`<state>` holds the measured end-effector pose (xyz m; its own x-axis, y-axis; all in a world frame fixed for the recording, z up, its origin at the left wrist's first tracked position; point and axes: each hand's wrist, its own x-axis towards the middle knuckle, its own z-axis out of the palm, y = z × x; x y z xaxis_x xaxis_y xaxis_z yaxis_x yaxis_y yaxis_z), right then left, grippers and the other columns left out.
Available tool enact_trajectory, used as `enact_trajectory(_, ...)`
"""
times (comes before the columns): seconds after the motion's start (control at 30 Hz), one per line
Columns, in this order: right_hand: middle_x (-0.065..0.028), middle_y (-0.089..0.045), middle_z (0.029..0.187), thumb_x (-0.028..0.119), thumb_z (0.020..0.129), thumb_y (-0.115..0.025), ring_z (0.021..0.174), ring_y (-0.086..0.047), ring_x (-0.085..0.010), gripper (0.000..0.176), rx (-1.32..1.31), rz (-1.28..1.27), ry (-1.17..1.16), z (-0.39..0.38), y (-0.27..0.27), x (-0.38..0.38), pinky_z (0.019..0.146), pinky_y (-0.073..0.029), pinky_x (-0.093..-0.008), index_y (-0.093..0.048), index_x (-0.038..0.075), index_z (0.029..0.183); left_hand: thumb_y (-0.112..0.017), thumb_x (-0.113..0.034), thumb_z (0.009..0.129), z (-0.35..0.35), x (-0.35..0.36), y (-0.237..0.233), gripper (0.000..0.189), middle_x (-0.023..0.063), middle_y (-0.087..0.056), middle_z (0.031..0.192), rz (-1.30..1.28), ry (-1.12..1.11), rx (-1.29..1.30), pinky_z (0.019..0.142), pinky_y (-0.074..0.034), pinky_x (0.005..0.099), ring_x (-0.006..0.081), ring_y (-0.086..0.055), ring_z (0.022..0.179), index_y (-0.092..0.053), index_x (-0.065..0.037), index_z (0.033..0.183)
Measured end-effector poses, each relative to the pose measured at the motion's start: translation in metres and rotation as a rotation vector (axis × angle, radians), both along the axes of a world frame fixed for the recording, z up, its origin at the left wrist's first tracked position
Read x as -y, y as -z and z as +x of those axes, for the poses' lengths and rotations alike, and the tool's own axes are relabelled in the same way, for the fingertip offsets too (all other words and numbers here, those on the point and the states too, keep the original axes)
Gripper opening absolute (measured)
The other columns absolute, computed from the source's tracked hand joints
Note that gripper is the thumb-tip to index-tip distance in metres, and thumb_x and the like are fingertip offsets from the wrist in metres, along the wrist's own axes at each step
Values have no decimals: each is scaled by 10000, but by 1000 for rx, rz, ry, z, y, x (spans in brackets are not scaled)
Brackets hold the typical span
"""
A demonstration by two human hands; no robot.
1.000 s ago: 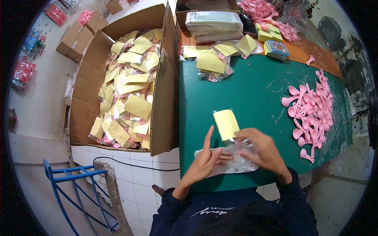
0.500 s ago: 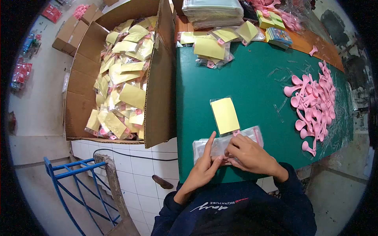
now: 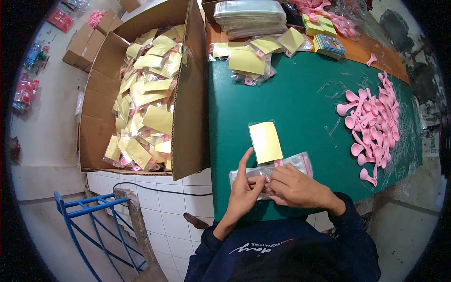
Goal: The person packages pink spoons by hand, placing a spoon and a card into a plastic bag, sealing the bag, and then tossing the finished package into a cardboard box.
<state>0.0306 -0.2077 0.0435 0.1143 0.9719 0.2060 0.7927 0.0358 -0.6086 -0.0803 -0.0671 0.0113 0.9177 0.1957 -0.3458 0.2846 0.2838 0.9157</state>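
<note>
A clear plastic bag with a yellow card point(image 3: 266, 143) in it lies near the front edge of the green table. The end of a pink spoon point(image 3: 278, 163) shows just below the card. Under its lower end is a stack of clear plastic bags point(image 3: 300, 163). My left hand point(image 3: 244, 191) pinches the clear plastic at the near end between thumb and bent fingers, its index finger pointing out toward the card. Right beside it, my right hand point(image 3: 298, 188) is closed on the same plastic, knuckles up. The fingertips partly hide what they grip.
A big cardboard box point(image 3: 191, 94) full of bagged yellow cards stands left of the table point(image 3: 300, 108). Pink spoons point(image 3: 373, 122) are heaped at the right. Filled packets point(image 3: 246, 62), stacked clear bags point(image 3: 249, 16) and small booklets point(image 3: 330, 45) lie along the back. A blue metal frame point(image 3: 94, 202) stands lower left.
My hands stay together at the bag's near end, with the fingers shifting slightly. The left index finger has moved a little left and up. The whole view has shifted slightly.
</note>
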Motion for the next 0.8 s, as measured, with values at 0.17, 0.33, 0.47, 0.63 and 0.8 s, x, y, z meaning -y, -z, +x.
enact_trajectory(0.17, -106, -486, 857, 148, 780, -647, 863, -520, -262, 185, -354, -52, -234, 28, -13, 12, 769, -411, -398, -521, 31, 850, -457, -19, 908, 1, -1, -5, 637, 139, -655, 841, 108, -9, -39, 668, -496, 245, 125, -619, 771, -92, -110, 1422)
enact_trajectory(0.33, -44, -517, 770, 142, 786, -663, 730, -515, -174, 173, -595, 22, -180, 144, -25, 67, 649, -408, -281, -513, 60, 804, -418, -49, 928, -3, -10, -4, 431, 139, -653, 934, -40, 48, -12, 699, -510, 251, 158, -643, 854, -296, -63, 1342)
enact_trajectory(0.47, -83, -518, 825, 67, 805, -525, 746, -514, -192, 165, -578, 104, 863, 200, -23, 104, 664, -392, -285, -521, 31, 966, -406, -80, 946, -4, -9, 6, 264, 119, -640, 992, -91, 99, -35, 741, -505, 253, 158, -626, 926, -479, -31, 1195)
enact_trajectory(0.63, -126, -484, 1100, -8, 702, -614, 917, -517, -242, 470, 81, -9, 592, 114, -13, 72, 831, -428, -333, -480, 54, 1148, -403, -97, 957, -5, -8, 0, 214, 113, -621, 1047, -194, 89, -33, 786, -491, 256, 163, -615, 964, -528, 10, 1095)
enact_trajectory(0.8, -133, -417, 1037, 56, 695, -688, 952, -495, -263, 484, -376, 54, 412, 14, 19, 22, 798, -459, -355, -478, 42, 1131, -394, -86, 957, -10, -12, 2, 197, 131, -616, 1060, -331, 99, 44, 833, -479, 280, 180, -614, 971, -519, 7, 1076)
